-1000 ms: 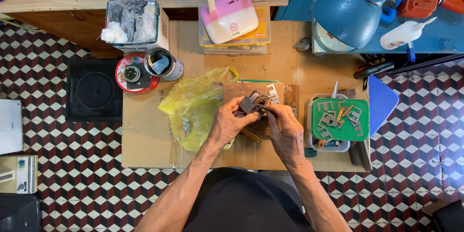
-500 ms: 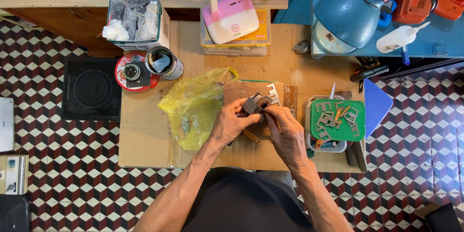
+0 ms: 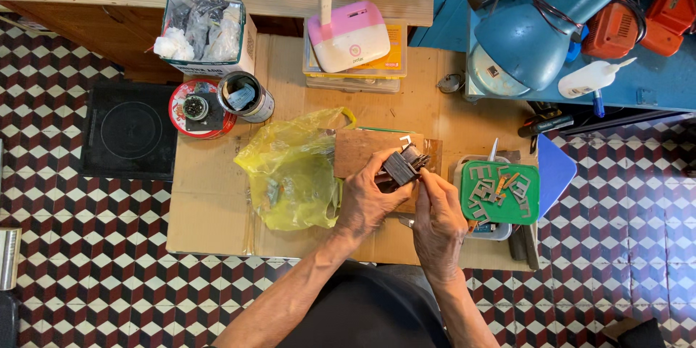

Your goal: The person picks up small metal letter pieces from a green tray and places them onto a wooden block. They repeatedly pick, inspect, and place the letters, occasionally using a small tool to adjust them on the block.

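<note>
Holding a dark block (image 3: 401, 168) of stacked metal plates over the brown board (image 3: 362, 151): left hand (image 3: 371, 199) wraps it, right hand (image 3: 438, 219) pinches its edge. Loose plates (image 3: 500, 188) remain on the green lid (image 3: 500, 212); assembly looks partway done.

Both forearms are bare with no sleeves, rings or watch showing, above a dark garment (image 3: 370, 312).

A small dark grey stack of thin metal plates (image 3: 400, 167) sits tilted above a brown board, gripped from both sides; some plate ends stick out unevenly at the top right.
</note>
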